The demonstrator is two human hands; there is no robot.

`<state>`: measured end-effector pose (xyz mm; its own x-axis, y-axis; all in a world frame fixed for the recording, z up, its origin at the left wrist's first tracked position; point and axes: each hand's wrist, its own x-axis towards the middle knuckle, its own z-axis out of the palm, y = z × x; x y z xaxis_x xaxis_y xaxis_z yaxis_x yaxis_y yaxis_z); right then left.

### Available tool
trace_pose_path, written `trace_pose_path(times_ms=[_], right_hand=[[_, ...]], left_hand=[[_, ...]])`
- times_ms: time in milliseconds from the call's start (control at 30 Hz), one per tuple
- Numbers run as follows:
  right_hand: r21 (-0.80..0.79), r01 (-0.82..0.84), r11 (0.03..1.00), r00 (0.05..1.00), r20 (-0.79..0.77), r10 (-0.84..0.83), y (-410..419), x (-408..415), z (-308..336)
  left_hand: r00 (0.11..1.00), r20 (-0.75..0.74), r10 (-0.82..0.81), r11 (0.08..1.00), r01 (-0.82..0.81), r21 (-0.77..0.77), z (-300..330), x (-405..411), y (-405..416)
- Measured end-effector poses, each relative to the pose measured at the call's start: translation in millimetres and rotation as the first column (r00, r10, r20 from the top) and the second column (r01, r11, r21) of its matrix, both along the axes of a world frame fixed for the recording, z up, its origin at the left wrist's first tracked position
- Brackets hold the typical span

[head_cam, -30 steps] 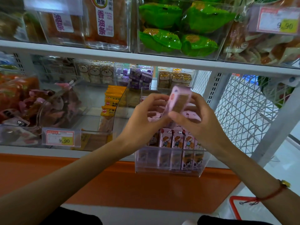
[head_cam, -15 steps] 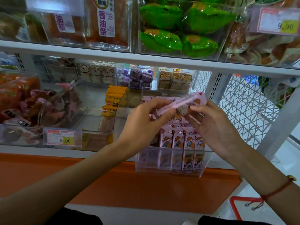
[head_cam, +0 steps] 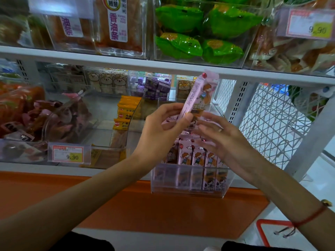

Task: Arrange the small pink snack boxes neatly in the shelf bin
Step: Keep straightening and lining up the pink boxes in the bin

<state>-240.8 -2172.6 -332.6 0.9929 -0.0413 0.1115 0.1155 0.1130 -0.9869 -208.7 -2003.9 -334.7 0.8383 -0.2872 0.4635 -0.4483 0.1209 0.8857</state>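
Observation:
A clear plastic bin [head_cam: 188, 180] stands at the shelf's front edge. Several small pink snack boxes [head_cam: 197, 156] stand upright in a row along its front, and a few more lie loose behind them. My left hand [head_cam: 163, 129] pinches the lower end of one pink box [head_cam: 201, 93], which stands nearly upright above the bin with its top tilted right. My right hand [head_cam: 223, 140] hovers just right of that box's lower end, fingers spread and relaxed, holding nothing.
The upper shelf's rail [head_cam: 163, 66] runs just above the raised box. Yellow packets [head_cam: 125, 113] fill the bin to the left, with a 9.90 price tag [head_cam: 68, 153] at its front. A white wire mesh panel [head_cam: 268, 124] closes the right side. An orange ledge [head_cam: 145, 207] lies below.
The box lay nearly flat between both hands; now it points upward in my left hand alone. My right hand has let go and opened beside it.

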Motion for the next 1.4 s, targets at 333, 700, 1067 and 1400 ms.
trace_pose_path(times_ms=[333, 700, 1067, 1400], right_hand=[[-0.199, 0.058, 0.978, 0.988, 0.155, -0.027, -7, -5, -4], [-0.821, 0.352, 0.449, 0.923, 0.383, -0.022, -33, -20, -31], [-0.965, 0.259, 0.04, 0.951, 0.262, 0.165, -30, -30, -37], [-0.972, 0.229, 0.044, 0.953, 0.233, 0.195, -33, -25, -36]], left_hand=[[0.998, 0.065, 0.003, 0.98, -0.016, 0.198, -1, 1, -2], [0.964, 0.192, 0.183, 0.983, -0.183, -0.016, 10, 14, 10], [0.869, 0.411, 0.277, 0.884, -0.398, 0.245, 15, 97, -44], [0.942, 0.335, -0.001, 0.671, -0.248, 0.699, 15, 160, -66]])
